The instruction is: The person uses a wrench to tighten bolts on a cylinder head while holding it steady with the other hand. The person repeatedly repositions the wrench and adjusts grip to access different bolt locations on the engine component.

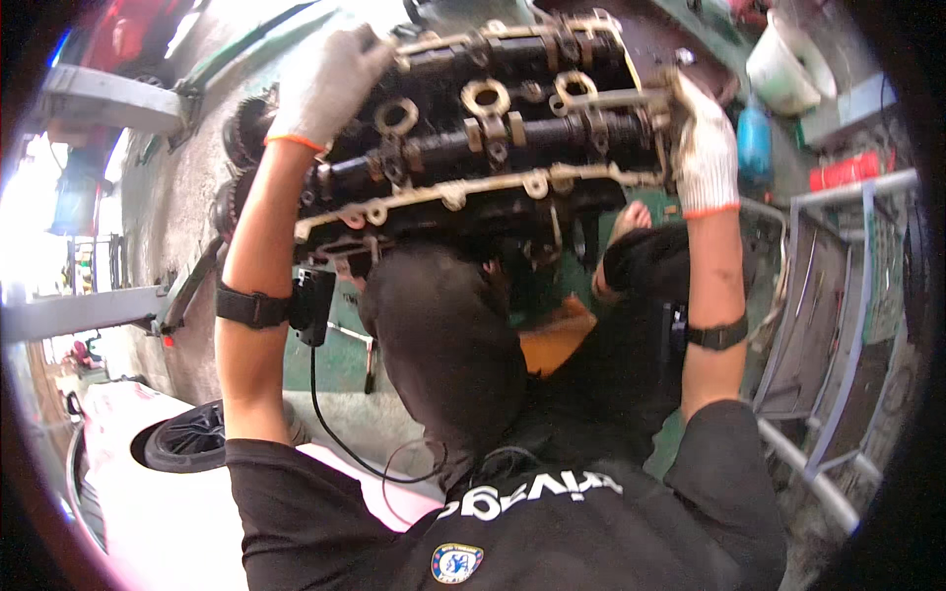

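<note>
Long black-and-pale metal engine head (434, 156), pale rings along its middle: lies crosswise before dark-trousered knee (434, 295). Left hand in white knit glove with orange cuff (330, 84): at engine head's far left part, fingers bent; whether gripping, cannot tell. Right hand in matching glove (702, 148): against engine head's right end, fingers curled, blurred; firm grip, cannot tell. Right of engine head: blue plastic bottle (754, 140), whitish bucket (785, 67).

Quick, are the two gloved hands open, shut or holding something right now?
Left hand: fingers curled over the black engine part; can't tell if it's holding anything.
Right hand: at its right end; grip can't be told.
</note>
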A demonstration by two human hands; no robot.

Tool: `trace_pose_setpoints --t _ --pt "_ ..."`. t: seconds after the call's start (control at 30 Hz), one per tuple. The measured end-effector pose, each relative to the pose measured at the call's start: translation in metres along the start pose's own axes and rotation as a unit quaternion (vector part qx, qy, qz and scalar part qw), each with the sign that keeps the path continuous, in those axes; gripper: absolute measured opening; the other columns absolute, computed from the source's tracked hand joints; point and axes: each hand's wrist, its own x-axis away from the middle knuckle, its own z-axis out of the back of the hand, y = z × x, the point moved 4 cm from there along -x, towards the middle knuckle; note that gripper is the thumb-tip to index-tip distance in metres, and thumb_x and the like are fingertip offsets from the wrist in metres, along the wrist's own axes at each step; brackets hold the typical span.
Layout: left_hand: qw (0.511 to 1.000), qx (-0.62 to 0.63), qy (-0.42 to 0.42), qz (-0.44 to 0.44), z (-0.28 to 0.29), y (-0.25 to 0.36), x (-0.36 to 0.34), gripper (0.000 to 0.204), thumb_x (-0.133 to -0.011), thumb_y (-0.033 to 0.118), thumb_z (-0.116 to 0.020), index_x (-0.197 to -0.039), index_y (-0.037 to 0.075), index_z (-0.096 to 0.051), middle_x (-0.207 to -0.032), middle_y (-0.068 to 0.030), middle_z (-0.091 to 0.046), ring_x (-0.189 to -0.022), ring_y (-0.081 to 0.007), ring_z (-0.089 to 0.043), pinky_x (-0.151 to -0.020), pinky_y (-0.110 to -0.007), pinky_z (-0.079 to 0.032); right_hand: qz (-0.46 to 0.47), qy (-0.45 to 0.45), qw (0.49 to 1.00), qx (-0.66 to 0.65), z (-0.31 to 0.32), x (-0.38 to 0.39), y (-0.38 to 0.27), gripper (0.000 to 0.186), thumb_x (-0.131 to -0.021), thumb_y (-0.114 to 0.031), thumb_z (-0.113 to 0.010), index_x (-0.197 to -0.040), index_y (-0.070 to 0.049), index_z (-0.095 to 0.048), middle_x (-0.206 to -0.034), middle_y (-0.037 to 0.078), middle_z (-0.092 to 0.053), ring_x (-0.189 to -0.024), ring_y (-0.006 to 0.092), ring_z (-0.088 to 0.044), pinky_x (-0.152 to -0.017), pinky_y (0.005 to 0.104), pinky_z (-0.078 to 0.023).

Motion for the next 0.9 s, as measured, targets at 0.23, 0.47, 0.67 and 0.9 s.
trace_pose_setpoints --t 0.23,0.47,0.67,0.9 --pt "0.987 0.146 -0.021 -0.064 0.007 -0.004 0.000 0.051 -0.103 0.041 -0.061 -0.130 -0.002 -0.067 -0.127 -0.0199 -0.070 -0.117 -0.0222 -0.066 -0.104 -0.034 -0.049 -0.018 -0.048 0.997 -0.066 -0.015 0.011 -0.008 0.023 -0.102 -0.018 -0.064 -0.114 0.000 -0.070 -0.100 0.012 -0.075 -0.070 0.0128 -0.064 -0.057 0.0228 -0.049" --pt "0.998 0.057 -0.017 0.026 0.001 -0.007 -0.004 0.057 -0.098 0.050 -0.061 -0.106 -0.005 -0.073 -0.087 -0.0201 -0.074 -0.081 -0.0267 -0.072 -0.079 -0.038 -0.054 -0.062 0.044 0.994 -0.077 -0.025 0.030 -0.021 0.006 -0.098 -0.010 -0.064 -0.098 -0.004 -0.066 -0.084 0.006 -0.072 -0.068 0.0121 -0.066 -0.061 0.0260 -0.054" --pt "0.997 0.039 0.021 0.061 0.003 -0.004 -0.002 0.063 -0.094 0.057 -0.064 -0.101 -0.005 -0.076 -0.086 -0.0203 -0.075 -0.079 -0.0267 -0.072 -0.080 -0.038 -0.054 -0.046 0.027 0.997 -0.064 -0.032 0.033 -0.028 0.009 -0.099 -0.012 -0.063 -0.099 -0.003 -0.066 -0.084 0.008 -0.072 -0.068 0.0122 -0.066 -0.062 0.0247 -0.053" --pt "0.971 0.204 -0.122 -0.011 0.015 0.000 -0.003 0.043 -0.105 0.030 -0.060 -0.134 -0.002 -0.065 -0.122 -0.0121 -0.073 -0.109 -0.0158 -0.066 -0.099 -0.030 -0.050 -0.057 0.019 0.994 -0.088 -0.019 0.028 -0.017 0.012 -0.099 -0.012 -0.062 -0.102 -0.001 -0.066 -0.086 0.009 -0.072 -0.069 0.0134 -0.067 -0.063 0.0248 -0.053"
